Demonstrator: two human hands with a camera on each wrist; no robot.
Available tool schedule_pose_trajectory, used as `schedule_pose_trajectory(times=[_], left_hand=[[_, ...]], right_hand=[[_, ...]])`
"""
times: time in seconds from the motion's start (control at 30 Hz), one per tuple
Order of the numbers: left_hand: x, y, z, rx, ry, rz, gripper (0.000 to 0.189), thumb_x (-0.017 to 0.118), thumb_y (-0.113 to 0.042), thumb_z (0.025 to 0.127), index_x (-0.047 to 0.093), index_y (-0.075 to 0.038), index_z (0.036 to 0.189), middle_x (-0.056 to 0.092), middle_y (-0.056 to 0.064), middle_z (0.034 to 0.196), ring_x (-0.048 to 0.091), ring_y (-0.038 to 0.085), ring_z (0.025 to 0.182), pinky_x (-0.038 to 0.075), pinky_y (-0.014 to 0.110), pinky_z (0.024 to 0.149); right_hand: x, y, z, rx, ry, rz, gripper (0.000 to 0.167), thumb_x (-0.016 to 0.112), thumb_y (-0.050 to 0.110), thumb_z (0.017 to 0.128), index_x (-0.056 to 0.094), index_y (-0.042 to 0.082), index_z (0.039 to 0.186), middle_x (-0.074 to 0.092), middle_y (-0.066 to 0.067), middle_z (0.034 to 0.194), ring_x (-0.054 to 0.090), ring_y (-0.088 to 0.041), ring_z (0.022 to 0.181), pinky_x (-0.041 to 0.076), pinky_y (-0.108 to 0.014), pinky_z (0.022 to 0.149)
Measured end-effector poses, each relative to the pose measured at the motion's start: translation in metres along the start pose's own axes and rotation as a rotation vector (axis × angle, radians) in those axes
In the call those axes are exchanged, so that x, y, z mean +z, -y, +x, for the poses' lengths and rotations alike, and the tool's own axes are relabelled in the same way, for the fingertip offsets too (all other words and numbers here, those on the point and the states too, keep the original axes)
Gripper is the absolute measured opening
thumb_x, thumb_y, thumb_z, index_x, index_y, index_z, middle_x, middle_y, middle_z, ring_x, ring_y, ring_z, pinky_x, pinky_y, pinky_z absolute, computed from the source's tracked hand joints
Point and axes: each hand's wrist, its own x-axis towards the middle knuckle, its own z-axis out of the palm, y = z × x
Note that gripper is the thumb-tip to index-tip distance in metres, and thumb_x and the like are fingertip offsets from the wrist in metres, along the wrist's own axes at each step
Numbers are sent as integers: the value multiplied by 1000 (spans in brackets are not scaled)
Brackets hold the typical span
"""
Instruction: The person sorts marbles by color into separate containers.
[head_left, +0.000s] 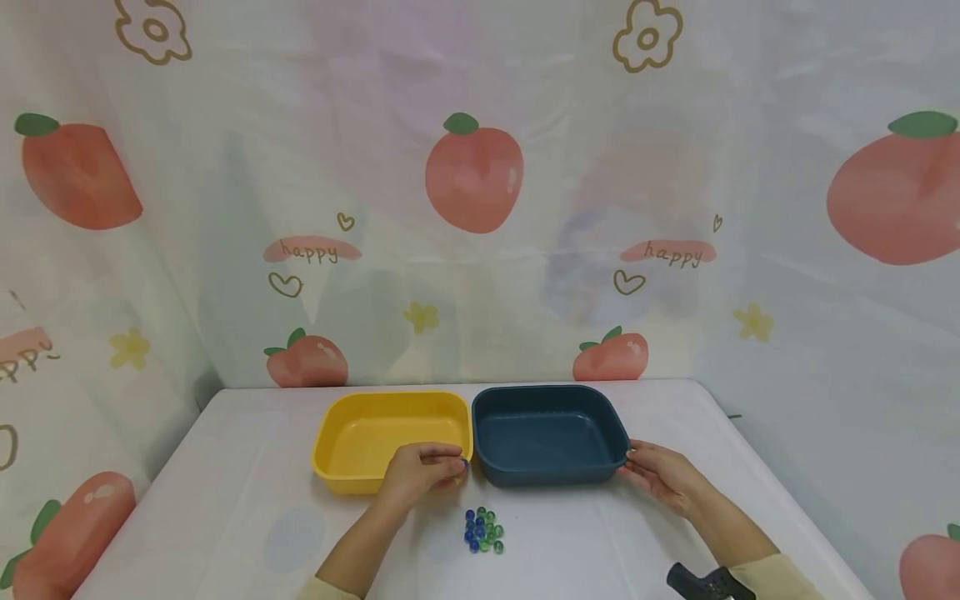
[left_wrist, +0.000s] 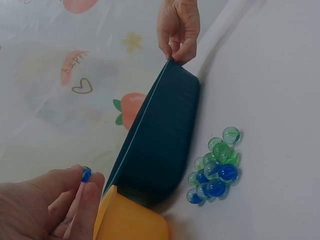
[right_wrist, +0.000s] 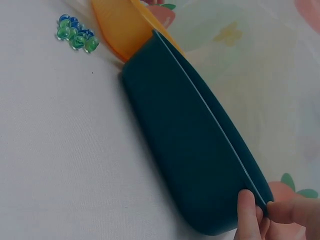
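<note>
Between thumb and fingertips my left hand (head_left: 422, 475) pinches a blue marble (left_wrist: 86, 174), held near the front right corner of the yellow bin (head_left: 348, 483). My right hand (head_left: 667, 477) grips the rim of the dark blue bin (head_left: 551, 477) at its right end, thumb on one side and fingers on the other, as the right wrist view shows. The two bins stand side by side on the table. In front of them lies a cluster of blue and green glass marbles (head_left: 483, 532), close together on the white cloth.
A white cloth covers the table (head_left: 247, 467). Behind it hangs a curtain (head_left: 480, 308) printed with fruit, flowers and hearts. A black device (head_left: 708, 583) sits at the right wrist.
</note>
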Motion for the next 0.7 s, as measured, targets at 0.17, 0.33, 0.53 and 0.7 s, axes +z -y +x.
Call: schedule_pose_trajectory(times=[0.17,0.33,0.53,0.7], left_hand=[[1,-3,3,-7,-13,24,35,79,-21,83,72,0,110,75,10,98,73,20,89,60,28,78],[4,-6,8,5,-12,9,32,78,-19,84,72,1,109,75,10,97,73,23,89,60,30,77],[7,-10,11,9,-7,7,30,77,-16,86,72,3,109,75,12,96,73,22,88,60,31,77],[10,-12,15,7,-6,9,29,75,-14,87,71,3,110,75,12,97,73,22,88,60,30,77]], right_hand=[[0,0,-1,0,-1,2,59,44,1,101,13,-17,148,68,-4,98,69,-12,90,58,-29,86],[0,0,-1,4,-8,4,57,44,0,101,15,-17,147,68,-4,97,68,-12,89,58,-29,86],[0,1,-1,8,-7,15,58,45,-1,101,15,-17,148,68,-5,98,68,-13,90,58,-31,86],[-1,1,0,7,-5,19,59,47,-1,100,15,-18,147,68,-5,98,68,-13,90,58,-31,86]])
